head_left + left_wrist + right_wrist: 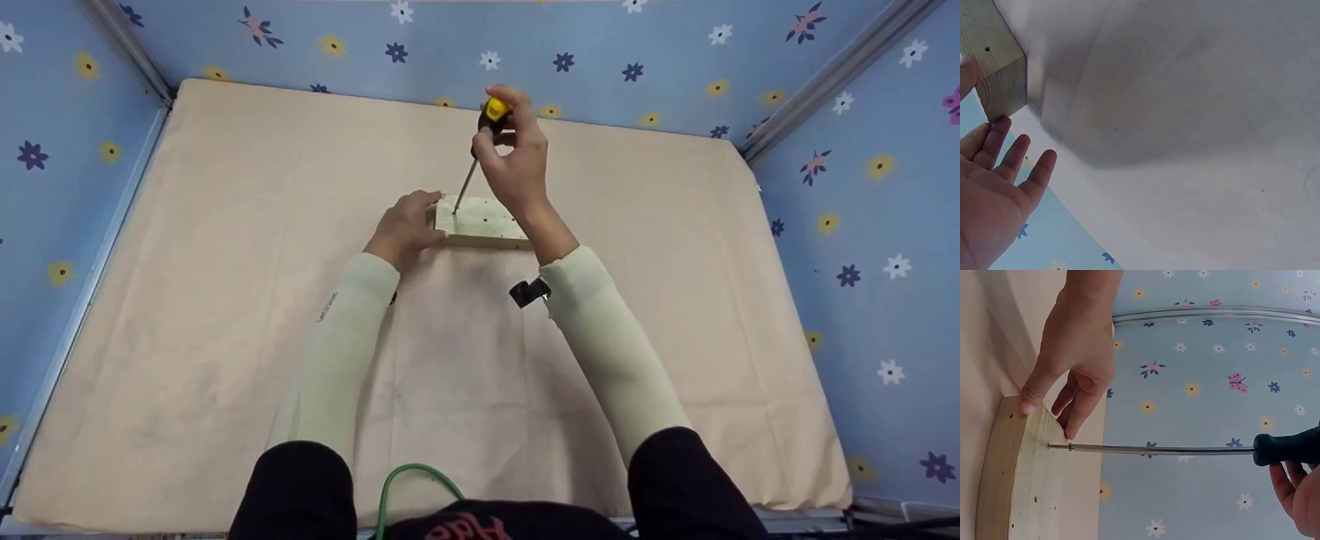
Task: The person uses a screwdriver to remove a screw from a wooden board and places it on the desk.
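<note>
A pale wooden block [480, 217] lies on the cloth-covered table, with several small dark holes in its faces. My left hand [407, 225] holds its left end, thumb on the near edge and fingers at the far edge; the left wrist view shows other fingers [1044, 169] spread away from the wood. Above the block, my right hand [520, 165] grips a screwdriver [495, 111] by its black and yellow handle. Its long metal shaft slants down to a screw [1058, 446], which stands partly out of the block near the held end. The tip meets the screw's head.
A beige cloth [247, 300] with creases covers the table. Blue flowered panels [450, 45] rise behind it and on both sides, with metal rails [832, 82] at the corners. A green cord [412, 466] loops at the near edge, beside the person's body.
</note>
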`<state>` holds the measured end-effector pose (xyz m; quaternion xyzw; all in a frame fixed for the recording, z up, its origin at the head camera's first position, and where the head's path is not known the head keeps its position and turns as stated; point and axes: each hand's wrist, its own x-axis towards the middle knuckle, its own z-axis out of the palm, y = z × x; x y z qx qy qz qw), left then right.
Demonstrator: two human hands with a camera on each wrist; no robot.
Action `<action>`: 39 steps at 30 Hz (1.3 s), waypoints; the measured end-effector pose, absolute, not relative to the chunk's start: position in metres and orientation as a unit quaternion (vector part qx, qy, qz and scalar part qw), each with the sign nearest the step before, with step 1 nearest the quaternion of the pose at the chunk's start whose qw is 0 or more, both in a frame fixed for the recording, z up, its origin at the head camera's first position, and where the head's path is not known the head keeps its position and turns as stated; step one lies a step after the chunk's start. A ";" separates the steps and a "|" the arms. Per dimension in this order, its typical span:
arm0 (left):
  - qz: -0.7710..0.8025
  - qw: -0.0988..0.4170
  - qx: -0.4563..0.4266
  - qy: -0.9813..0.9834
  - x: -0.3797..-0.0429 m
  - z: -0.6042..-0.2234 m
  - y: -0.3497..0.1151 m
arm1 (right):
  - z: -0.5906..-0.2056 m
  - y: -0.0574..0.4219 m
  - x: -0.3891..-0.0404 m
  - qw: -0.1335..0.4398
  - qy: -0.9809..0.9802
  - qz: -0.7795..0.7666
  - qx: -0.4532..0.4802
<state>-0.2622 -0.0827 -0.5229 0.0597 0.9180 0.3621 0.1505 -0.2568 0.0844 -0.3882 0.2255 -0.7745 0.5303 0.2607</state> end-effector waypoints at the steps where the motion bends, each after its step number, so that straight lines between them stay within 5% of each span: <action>1: 0.364 0.150 0.060 0.918 -0.262 -0.522 -0.083 | -0.388 0.084 -0.257 0.261 -0.775 0.531 0.223; 9: 0.353 0.150 0.071 0.921 -0.262 -0.521 -0.083 | -0.392 0.082 -0.257 0.309 -0.755 0.549 0.182; 39: 0.361 0.137 0.076 0.919 -0.261 -0.523 -0.085 | -0.399 0.075 -0.253 0.323 -0.726 0.568 0.217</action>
